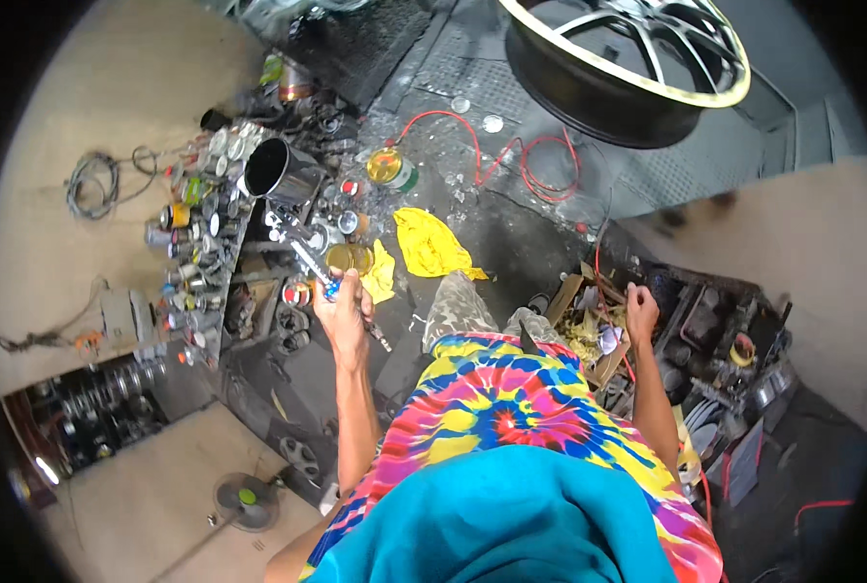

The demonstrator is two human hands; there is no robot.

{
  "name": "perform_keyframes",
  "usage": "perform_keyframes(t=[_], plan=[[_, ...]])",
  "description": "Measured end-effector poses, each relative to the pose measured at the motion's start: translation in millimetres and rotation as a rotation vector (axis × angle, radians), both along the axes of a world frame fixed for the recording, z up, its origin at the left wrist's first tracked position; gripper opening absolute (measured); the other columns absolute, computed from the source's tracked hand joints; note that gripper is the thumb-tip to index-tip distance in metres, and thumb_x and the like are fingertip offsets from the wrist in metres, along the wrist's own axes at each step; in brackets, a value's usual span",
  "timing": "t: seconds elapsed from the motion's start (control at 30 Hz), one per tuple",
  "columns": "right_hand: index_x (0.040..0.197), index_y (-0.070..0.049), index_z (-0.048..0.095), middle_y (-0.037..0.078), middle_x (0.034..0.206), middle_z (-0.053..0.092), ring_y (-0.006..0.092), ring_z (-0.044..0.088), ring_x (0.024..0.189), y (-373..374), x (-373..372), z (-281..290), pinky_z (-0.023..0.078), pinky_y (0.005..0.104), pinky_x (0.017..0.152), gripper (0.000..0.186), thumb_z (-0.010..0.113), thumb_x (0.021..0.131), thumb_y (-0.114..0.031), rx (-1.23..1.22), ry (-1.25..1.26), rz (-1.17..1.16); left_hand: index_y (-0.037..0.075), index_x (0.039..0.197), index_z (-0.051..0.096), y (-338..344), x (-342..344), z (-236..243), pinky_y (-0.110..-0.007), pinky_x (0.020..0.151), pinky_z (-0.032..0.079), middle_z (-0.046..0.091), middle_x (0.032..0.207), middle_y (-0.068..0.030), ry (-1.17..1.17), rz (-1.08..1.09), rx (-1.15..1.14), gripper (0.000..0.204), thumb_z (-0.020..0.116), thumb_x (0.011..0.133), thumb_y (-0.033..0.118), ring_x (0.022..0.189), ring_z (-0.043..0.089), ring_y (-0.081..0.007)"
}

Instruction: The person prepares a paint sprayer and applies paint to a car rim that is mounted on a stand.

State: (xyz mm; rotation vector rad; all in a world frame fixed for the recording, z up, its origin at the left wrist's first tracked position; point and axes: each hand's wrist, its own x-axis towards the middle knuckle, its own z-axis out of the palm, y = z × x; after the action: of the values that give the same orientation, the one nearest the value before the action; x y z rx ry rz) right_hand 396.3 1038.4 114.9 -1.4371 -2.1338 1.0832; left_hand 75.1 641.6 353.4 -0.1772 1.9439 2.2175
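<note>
My left hand point(343, 309) is wrapped round a silver spray gun point(307, 255) with a blue part near my fingers. Its front end points toward a dark open bucket point(280, 171) on the crowded bench at the left. Just beyond that hand stands a jar of amber liquid point(350, 257). My right hand point(641, 313) is held out at the right with its fingers curled closed; what they hold, if anything, is hidden. Close beside it runs a red hose point(599, 272), above a box of crumpled scraps point(589, 328).
A wheel rim point(598, 83) with a pale yellow lip is raised at the far right. Yellow cloths point(431, 243) lie ahead of my feet, near a gold-topped can point(387, 167). Red hose point(550, 185) coils across the floor. A cluttered rack point(715, 330) stands at the right.
</note>
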Motion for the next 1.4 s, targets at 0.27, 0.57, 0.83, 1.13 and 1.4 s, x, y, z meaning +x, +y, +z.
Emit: perform_keyframes(t=[0.27, 0.57, 0.83, 1.13, 1.4], plan=[[0.093, 0.001, 0.07, 0.018, 0.082, 0.068, 0.0257, 0.063, 0.075, -17.6, -118.5, -9.0, 0.052, 0.04, 0.074, 0.034, 0.067, 0.101, -0.032, 0.056, 0.118, 0.345, 0.014, 0.11, 0.05, -22.1, 18.9, -28.9, -0.024, 0.039, 0.033, 0.047, 0.067, 0.0026, 0.024, 0.189, 0.02, 0.022, 0.071, 0.101, 0.012, 0.045, 0.045, -0.0081], [0.101, -0.005, 0.075, 0.023, 0.09, 0.074, 0.0403, 0.072, 0.085, -45.4, -46.3, -88.0, 0.055, 0.0508, 0.081, 0.037, 0.066, 0.095, -0.04, -0.134, -0.16, 0.594, 0.013, 0.112, 0.05, -9.5, 11.5, -54.8, -0.023, 0.039, 0.035, 0.049, 0.066, 0.0019, 0.148, 0.043, 0.011, 0.021, 0.069, 0.103, 0.013, 0.044, 0.045, -0.0068], [0.098, -0.003, 0.072, 0.022, 0.087, 0.072, 0.0397, 0.071, 0.083, -51.7, -143.7, -70.9, 0.054, 0.0495, 0.074, 0.04, 0.058, 0.101, -0.041, -0.172, -0.243, 0.804, 0.007, 0.117, 0.049, 17.9, -72.9, -68.5, -0.024, 0.04, 0.036, 0.054, 0.082, -0.0026, 0.072, -0.122, -0.013, 0.022, 0.064, 0.102, 0.001, 0.045, 0.045, -0.0074], [0.106, -0.006, 0.072, 0.019, 0.099, 0.074, 0.0387, 0.072, 0.095, -52.2, -295.1, -111.6, 0.056, 0.0476, 0.084, 0.03, 0.066, 0.097, -0.034, -0.259, -0.204, 0.714, 0.008, 0.115, 0.05, 91.8, -194.6, -158.4, -0.023, 0.039, 0.035, 0.054, 0.076, -0.0019, -0.011, -0.271, -0.016, 0.019, 0.066, 0.104, 0.009, 0.046, 0.045, -0.0067], [0.107, -0.004, 0.071, 0.025, 0.101, 0.073, 0.0465, 0.07, 0.099, -4.3, -368.3, -211.7, 0.055, 0.0557, 0.087, 0.029, 0.063, 0.095, -0.029, -0.058, -0.321, 0.785, 0.01, 0.114, 0.05, 156.7, -249.6, -244.9, -0.022, 0.039, 0.032, 0.05, 0.065, 0.0008, 0.035, -0.325, 0.05, 0.019, 0.067, 0.104, 0.012, 0.047, 0.045, -0.006]])
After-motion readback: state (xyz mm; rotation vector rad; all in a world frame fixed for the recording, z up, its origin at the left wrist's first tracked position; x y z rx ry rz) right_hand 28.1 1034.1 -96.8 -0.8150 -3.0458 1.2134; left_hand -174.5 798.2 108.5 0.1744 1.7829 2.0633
